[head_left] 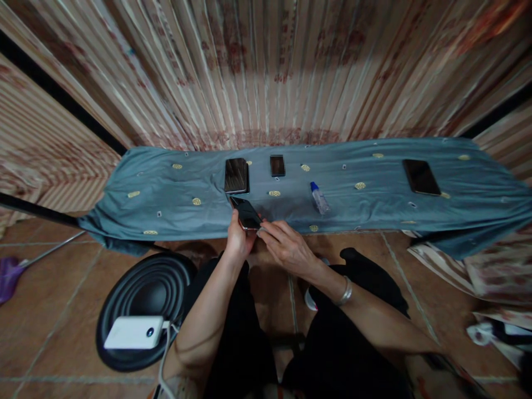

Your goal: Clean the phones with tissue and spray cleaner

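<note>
The left hand (238, 235) grips a dark phone (246, 213) from below, fingers curled round its lower end, holding it just over the near edge of the desk (166, 188), a little left of the middle. The right hand (286, 246) lies beside it, fingers drawn together with the fingertips (262, 231) touching the phone's lower right corner. A silver bracelet (344, 292) sits on the right wrist.

The desk is covered with a grey-blue cloth dotted with yellow marks. Just beyond the held phone, a second phone (236, 175) lies flat with its screen up. A smaller phone (277, 165) lies to its right, close to the far edge. A small clear bottle with a blue cap (319, 198) lies on its side near the middle. Well apart from these, another dark phone (421, 177) lies towards the right end of the desk.

On the tiled floor, below the near edge to the left, a white power bank (133, 332) rests on a round black ribbed object (145, 288).
</note>
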Tool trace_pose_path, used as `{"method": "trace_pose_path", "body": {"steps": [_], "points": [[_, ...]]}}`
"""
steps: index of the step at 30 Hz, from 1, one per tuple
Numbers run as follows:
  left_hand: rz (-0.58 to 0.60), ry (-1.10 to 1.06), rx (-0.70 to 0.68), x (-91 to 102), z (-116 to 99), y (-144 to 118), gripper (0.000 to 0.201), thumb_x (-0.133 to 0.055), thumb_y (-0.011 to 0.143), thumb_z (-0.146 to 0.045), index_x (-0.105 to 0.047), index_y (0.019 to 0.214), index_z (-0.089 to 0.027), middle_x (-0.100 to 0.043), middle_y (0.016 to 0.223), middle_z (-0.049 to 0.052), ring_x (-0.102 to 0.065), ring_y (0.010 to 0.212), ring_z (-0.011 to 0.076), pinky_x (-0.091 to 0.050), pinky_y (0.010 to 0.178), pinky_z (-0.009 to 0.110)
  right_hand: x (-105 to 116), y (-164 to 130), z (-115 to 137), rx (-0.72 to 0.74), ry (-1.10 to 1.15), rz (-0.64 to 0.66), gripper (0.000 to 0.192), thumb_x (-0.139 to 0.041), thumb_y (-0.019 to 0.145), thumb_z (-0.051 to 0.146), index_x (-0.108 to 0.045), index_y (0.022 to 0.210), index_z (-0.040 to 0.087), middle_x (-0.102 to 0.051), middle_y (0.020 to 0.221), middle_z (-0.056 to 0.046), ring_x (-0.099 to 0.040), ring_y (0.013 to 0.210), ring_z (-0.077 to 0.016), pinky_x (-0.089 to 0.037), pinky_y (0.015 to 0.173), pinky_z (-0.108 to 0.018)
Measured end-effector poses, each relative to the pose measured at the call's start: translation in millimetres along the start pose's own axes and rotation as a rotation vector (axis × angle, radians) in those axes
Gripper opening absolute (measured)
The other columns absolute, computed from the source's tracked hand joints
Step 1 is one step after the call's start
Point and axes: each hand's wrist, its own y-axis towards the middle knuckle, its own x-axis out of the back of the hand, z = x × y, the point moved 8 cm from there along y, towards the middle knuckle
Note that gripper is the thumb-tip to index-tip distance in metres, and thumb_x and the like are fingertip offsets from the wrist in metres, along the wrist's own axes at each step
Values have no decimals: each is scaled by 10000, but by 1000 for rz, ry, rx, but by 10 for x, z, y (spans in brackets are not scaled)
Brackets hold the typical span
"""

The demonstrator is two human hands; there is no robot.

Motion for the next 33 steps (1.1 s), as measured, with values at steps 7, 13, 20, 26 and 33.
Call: {"method": "trace_pose_path", "body": {"steps": [7,13,20,26,33], "points": [[1,9,34,-35,77,-27,417,-370,986,-401,-661,848,-137,-641,630,47,-700,730,203,-568,834,359,-39,-10,4,33,-30,9,285,-445,985,110,-674,1153,103,-669,1189,-165,-585,1088,-230,-552,976,-398],[10,24,35,-33,65,-27,434,-339,998,-403,-667,933,-125,-639,621,33,-683,666,184,-565,823,348,-7,9,34,45,-102,-14,275,-441,980,91,-678,1120,83,-669,1171,-174,-598,1061,-233,-555,952,-390],[33,-5,59,-31,49,1,403,-372,982,-397,-676,977,-134,-663,652,45,-671,642,192,-568,790,366,66,12,18,6,-34,-32,249,-467,964,92,-701,1048,83,-693,1127,-160,-594,1026,-232,-564,938,-386],[44,23,49,-80,91,-33,454,-344,990,-427,-678,898,-134,-660,617,48,-643,572,168,-563,699,310,48,-8,7,22,-22,-22,274,-457,977,106,-680,1136,90,-685,1179,-157,-589,1069,-234,-557,969,-396],[39,25,36,-69,127,10,456,-352,992,-437,-683,875,-145,-660,618,38,-648,592,168,-550,734,305,89,21,-28,6,-14,-60,234,-480,948,95,-705,1013,98,-702,1106,-154,-609,1010,-244,-578,926,-408]]}}
